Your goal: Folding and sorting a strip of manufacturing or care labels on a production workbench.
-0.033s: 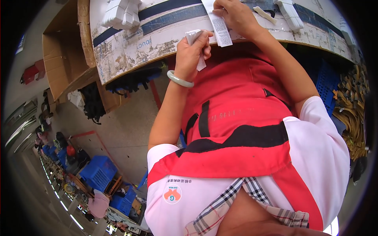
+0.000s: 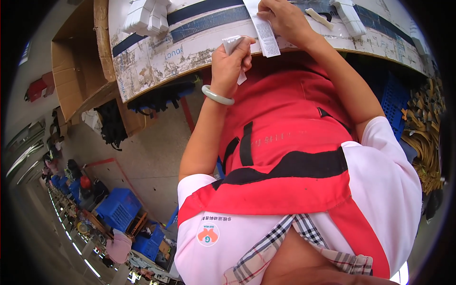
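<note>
My left hand [image 2: 230,61], with a pale bangle at its wrist, is closed around a narrow bundle of white labels [image 2: 231,43]. The bundle's lower end shows beneath the fingers. A long white label strip [image 2: 267,38] with small print lies flat over the table's near edge, just right of that hand. My right hand [image 2: 285,21] is at the strip's right side, fingers bent and their tips pinching its edge near the top of the view. Just how the tips grip it is partly hidden.
Folded white label stacks [image 2: 147,16] stand on the worn, cardboard-covered table [image 2: 199,52] at left; another white stack [image 2: 349,18] is at right, beside a small off-white piece [image 2: 319,18]. An open cardboard box [image 2: 78,61] adjoins the table's left end. Blue crates [image 2: 118,209] stand farther off.
My left hand has shifted very slightly with the bundle in it. My right hand stays at the strip.
</note>
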The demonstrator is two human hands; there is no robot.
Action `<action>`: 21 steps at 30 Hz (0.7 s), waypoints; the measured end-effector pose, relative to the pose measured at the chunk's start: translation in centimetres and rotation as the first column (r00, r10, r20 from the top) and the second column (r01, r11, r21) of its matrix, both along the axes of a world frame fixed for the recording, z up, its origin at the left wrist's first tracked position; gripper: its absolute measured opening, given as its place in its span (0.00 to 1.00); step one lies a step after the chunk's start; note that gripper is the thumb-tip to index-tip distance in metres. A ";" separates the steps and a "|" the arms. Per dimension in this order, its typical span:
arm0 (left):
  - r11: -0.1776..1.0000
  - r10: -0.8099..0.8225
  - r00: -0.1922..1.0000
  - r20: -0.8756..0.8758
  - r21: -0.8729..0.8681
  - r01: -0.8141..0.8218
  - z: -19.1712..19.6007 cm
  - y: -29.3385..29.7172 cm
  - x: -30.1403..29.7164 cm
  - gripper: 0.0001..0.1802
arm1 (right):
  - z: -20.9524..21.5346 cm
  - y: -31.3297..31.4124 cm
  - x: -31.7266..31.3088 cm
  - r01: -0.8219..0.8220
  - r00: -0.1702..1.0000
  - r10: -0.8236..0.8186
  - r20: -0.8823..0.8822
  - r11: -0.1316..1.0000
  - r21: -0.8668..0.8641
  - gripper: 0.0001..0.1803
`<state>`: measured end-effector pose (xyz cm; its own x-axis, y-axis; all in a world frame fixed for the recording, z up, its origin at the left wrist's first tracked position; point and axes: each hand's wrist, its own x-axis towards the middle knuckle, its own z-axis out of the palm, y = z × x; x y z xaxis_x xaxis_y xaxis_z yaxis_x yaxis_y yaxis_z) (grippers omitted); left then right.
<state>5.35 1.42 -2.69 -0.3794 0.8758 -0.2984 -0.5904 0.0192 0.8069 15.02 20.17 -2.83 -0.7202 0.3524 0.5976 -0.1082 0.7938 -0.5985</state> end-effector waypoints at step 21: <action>0.955 0.296 0.552 -0.779 0.261 -0.143 0.8 1.2 -1.6 0.08 | 4.8 -1.4 1.1 -0.133 0.920 0.218 0.326 0.955 -0.265 0.07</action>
<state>3.72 2.62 -1.93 -0.5801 0.7337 0.3539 0.3336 -0.1824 0.9249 16.15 18.73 1.92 -0.9297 0.2994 0.2145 0.0160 0.6148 -0.7885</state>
